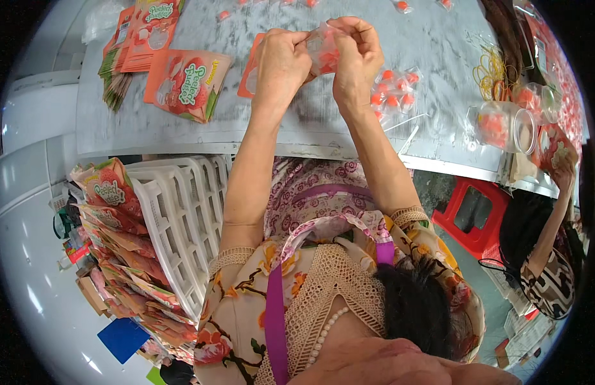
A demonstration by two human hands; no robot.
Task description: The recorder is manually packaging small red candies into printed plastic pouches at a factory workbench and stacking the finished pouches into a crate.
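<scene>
**A clear bag [324, 56] is pinched over a gray table [137, 131]**

At the far left, red printed bags [114, 196] stand by a white crate [175, 224], below the table. On the table is a stack of flat bags [146, 58], then a red and green bag [191, 83]. Next, the left hand [281, 67] pinches one side of the clear bag, thumb against fingers. The clear bag sits between the hands, with red bits in it. The right hand [358, 67] pinches its other side. Just right are small wrapped red balls [392, 93]. Farther right come a red stool [480, 234] on the floor, yellow bands [491, 74] and a clear jar [503, 125]. At the far right, another person's hand [562, 174] touches a red packet [554, 146].
</scene>
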